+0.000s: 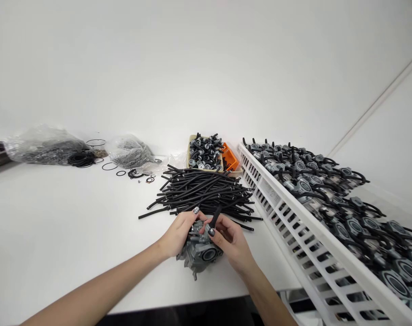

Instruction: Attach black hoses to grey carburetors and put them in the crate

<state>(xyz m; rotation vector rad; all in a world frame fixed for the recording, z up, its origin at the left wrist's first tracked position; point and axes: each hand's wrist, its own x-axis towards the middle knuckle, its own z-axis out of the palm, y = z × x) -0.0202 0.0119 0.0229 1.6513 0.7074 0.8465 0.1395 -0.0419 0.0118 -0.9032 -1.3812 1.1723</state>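
The left hand clasped the carburetor, a seemingly heavy, rigid casting best held by its body, at six o'clock, while the right hand pinched a pliable black rubber hose.

This is a parts-assembly workshop: on a white workbench, black rubber hoses lie just ahead of the left hand, and a slotted white crate of carburettors stands right of the right hand.

Bright, diffuse light washes the white tabletop with little glare, leaving only faint soft shadows under the left hand and right hand, while wide-angle distortion bends the frame edges
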